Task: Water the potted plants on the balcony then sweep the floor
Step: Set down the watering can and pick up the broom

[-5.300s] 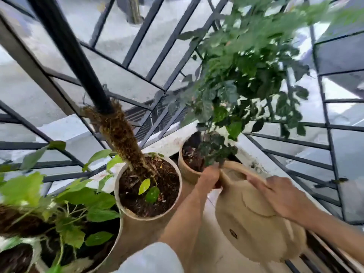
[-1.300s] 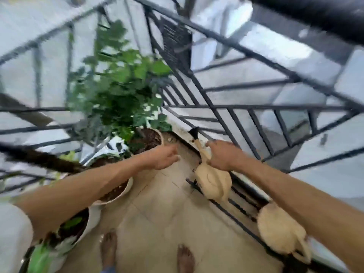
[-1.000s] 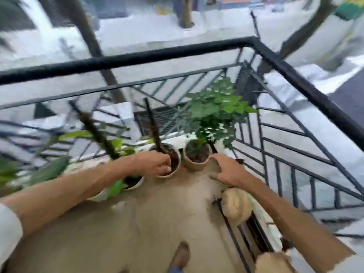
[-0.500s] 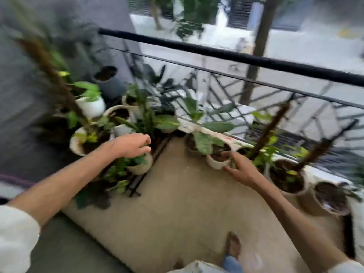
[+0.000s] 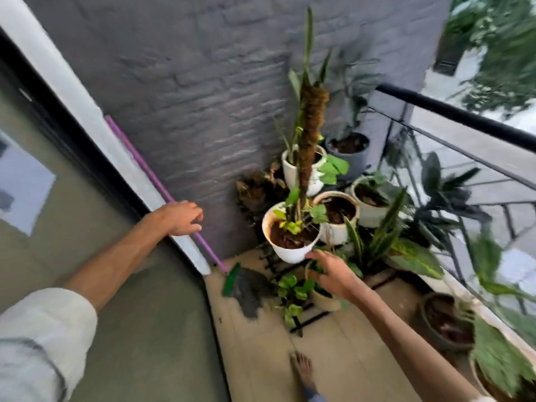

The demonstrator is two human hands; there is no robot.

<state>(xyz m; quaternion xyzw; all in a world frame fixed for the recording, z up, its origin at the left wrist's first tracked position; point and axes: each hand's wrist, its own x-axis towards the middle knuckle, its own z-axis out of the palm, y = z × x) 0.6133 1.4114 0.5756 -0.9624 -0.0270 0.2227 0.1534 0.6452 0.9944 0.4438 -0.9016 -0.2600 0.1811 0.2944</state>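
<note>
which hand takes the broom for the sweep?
Left. The left hand is already at the broom's purple handle leaning on the wall, fingers curling toward it. The right hand is spread open over the small potted plant, farther from the handle.

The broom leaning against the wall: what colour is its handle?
Purple handle, with a green head; the head view shows it.

There's just the one view, from the person's head, looking steeply down and forward toward the brick wall (image 5: pixel 203 82). The potted plants (image 5: pixel 293 233) at its foot are close, the floor (image 5: pixel 342 343) closer.
</note>
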